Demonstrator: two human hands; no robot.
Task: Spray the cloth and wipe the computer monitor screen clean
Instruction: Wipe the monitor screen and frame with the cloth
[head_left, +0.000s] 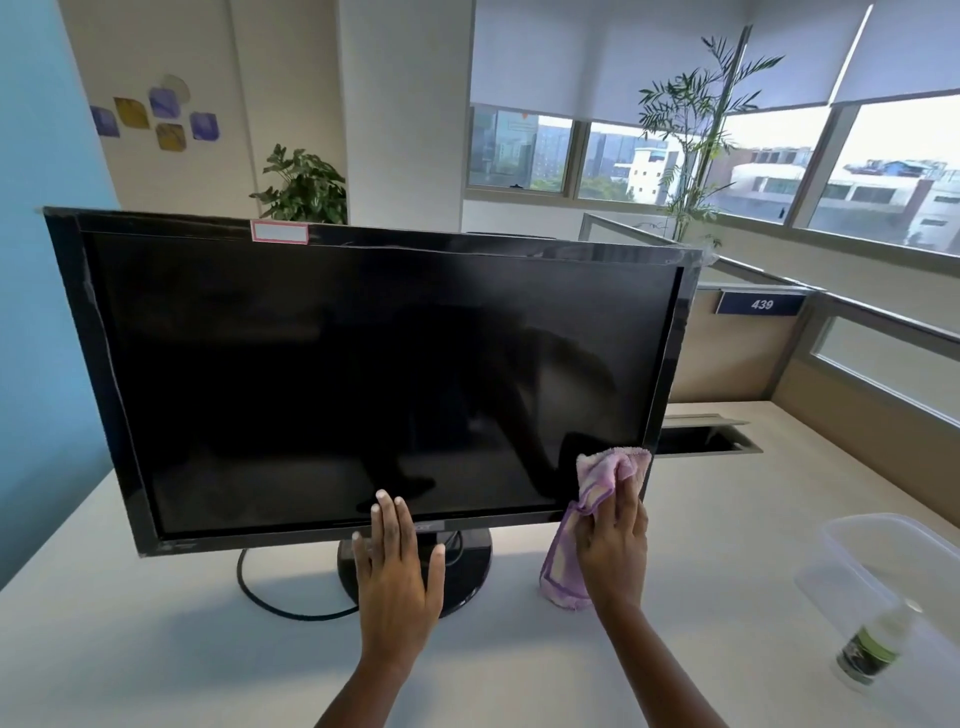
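A black monitor (332, 374) stands switched off on a round base on the white desk (156, 639). My right hand (615, 545) presses a pink and purple cloth (605, 478) against the screen's lower right corner; part of the cloth hangs down below the bezel. My left hand (397, 577) lies flat with fingers spread, its fingertips on the middle of the bottom bezel. The spray bottle (872, 652), clear with a green label, stands on the desk at the far right, apart from both hands.
A clear plastic box (883, 556) sits behind the spray bottle at the right. A black cable (270, 603) loops from the monitor base. A cable slot (701, 441) lies in the desk behind the monitor. Partition walls border the desk at right; a blue wall at left.
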